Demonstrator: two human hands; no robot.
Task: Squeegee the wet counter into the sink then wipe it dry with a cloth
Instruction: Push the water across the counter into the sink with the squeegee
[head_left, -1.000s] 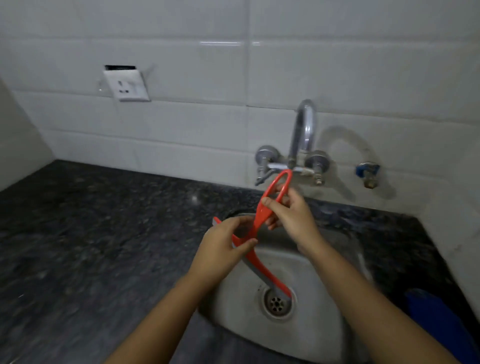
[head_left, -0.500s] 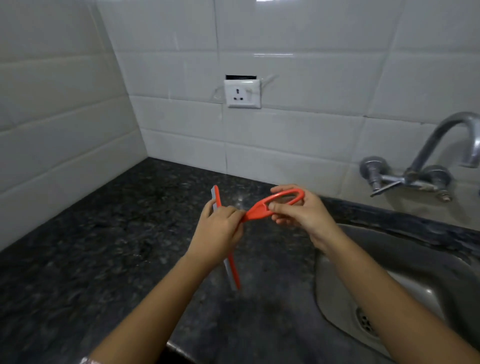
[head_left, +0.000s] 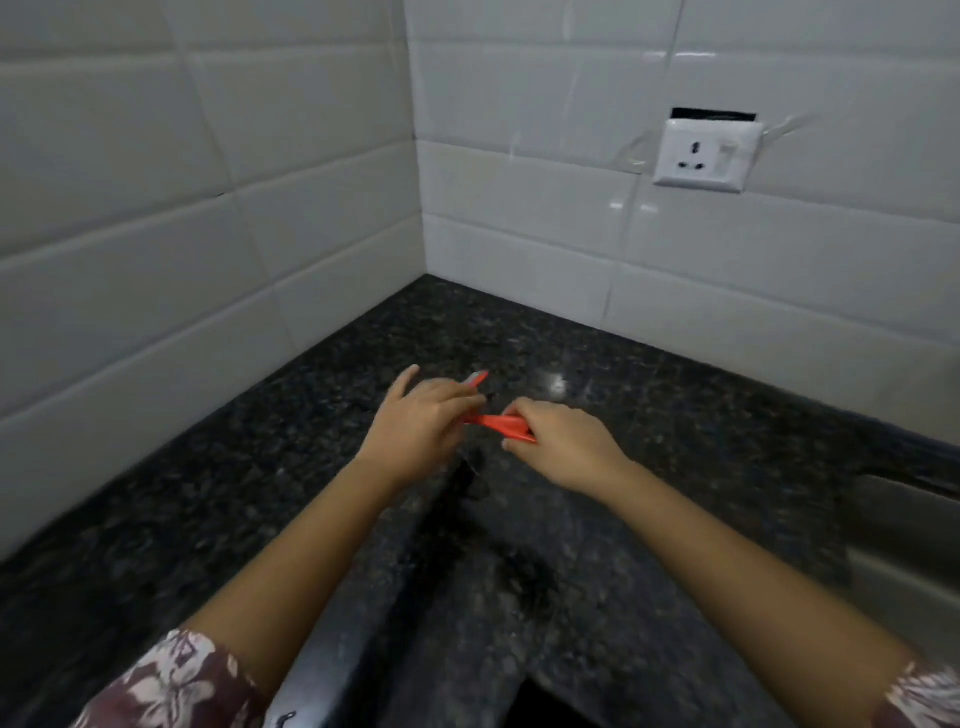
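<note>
- Squeegee (head_left: 497, 423) in play, red, held low over the dark granite counter (head_left: 649, 415) between both hands, handle running across toward the right.
- Nearest us, two patterned sleeves at the bottom edge, forearms reaching forward over the counter.
- Right hand (head_left: 558, 441) wraps the handle, grip pressed closed around it.
- Left hand (head_left: 423, 421) sits at the blade end, fingers curled onto it with one finger lifted; blurred, so exactly how tight that grip is I cannot tell. A pale blade tip pokes out just beyond the knuckles.
- Sink (head_left: 904, 551) shows only as a steel edge at far right, well apart from the squeegee.
- Far back, tiled corner and a wall socket (head_left: 704, 156).
- Progress call: looks like a stroke being set up near the corner; the pull to the sink remains, and the drying too. No cloth in sight.
</note>
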